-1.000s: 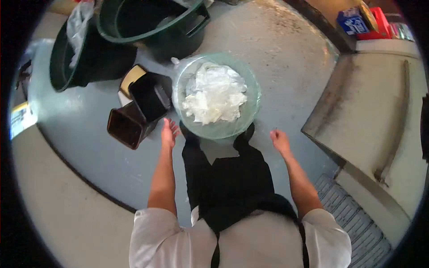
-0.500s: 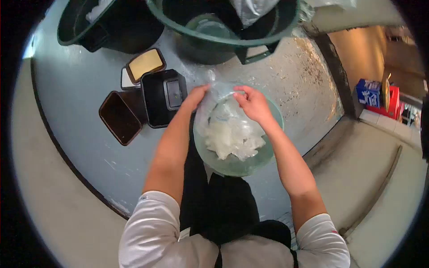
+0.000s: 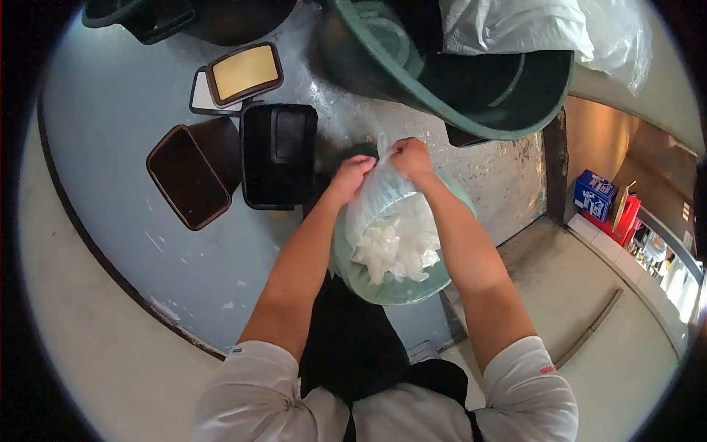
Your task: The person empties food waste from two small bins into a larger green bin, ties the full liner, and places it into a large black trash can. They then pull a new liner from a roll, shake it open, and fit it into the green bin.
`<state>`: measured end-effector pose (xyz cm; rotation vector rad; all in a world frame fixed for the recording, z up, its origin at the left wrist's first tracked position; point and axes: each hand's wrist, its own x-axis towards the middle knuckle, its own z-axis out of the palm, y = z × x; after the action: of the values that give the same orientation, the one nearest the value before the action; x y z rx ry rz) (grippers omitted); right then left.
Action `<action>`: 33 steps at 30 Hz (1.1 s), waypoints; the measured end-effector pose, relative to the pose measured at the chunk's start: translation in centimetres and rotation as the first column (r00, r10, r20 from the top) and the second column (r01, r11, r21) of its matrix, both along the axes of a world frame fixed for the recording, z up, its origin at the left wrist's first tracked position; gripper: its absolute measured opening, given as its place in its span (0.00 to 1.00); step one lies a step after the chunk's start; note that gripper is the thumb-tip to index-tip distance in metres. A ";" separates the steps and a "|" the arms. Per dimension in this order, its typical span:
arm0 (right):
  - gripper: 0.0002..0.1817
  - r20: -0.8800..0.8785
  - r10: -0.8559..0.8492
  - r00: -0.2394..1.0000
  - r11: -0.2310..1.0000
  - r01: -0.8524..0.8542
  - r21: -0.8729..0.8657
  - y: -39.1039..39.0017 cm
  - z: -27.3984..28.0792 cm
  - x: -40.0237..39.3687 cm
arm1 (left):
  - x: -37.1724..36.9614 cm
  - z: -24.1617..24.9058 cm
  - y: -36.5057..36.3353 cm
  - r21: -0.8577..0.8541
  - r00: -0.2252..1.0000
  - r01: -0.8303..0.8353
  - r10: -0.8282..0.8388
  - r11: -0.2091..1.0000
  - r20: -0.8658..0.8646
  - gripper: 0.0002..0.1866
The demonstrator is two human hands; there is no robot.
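A clear plastic bag (image 3: pixel 362 211) rises at the far side of a pale green round tub (image 3: pixel 394 293) in front of my body. My left hand (image 3: pixel 352 179) pinches the left edge of the bag's gathered top. Close beside it, my right hand (image 3: pixel 413 158) is closed round the same gathered plastic, a thin tip of which sticks up between the hands. Crumpled whitish plastic (image 3: pixel 398 247) lies in the tub, just below the hands and nearer to me.
Left of the tub stand a black bin (image 3: pixel 278 158) and a tilted brown bin (image 3: pixel 189 177), with a yellow-topped lid (image 3: pixel 245 72) behind. A large dark green tub (image 3: pixel 508 132) with a white sack (image 3: pixel 515 26) is at the back. A blue box (image 3: pixel 595 193) sits at right.
My hands have come closer together, drawing the bag's top into a bunch. My right hand has gone from an open-looking pinch to a closed grip. The view has shifted.
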<state>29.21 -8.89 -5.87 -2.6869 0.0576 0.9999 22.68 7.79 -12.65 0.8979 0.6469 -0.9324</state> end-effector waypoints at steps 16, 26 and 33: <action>0.17 -0.130 0.232 0.964 0.954 -0.252 -0.163 2.5 -4.0 2.7 | -0.5 -1.7 -1.6 0.045 0.971 -0.227 0.222 0.973 0.092 0.28; 0.08 -0.202 -0.336 0.920 0.826 0.391 0.406 0.7 -1.4 0.9 | 1.6 1.8 -0.5 -0.120 0.986 -0.169 0.168 0.978 -0.025 0.24; 0.06 -0.131 -0.126 0.983 0.916 0.166 0.366 -2.2 1.0 1.7 | 0.1 -0.9 -1.2 -0.017 0.986 -0.037 0.039 0.999 0.164 0.20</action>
<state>30.88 -11.13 -4.90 -2.2474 0.0779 0.9905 22.83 6.62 -13.51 0.9365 0.5144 -0.8185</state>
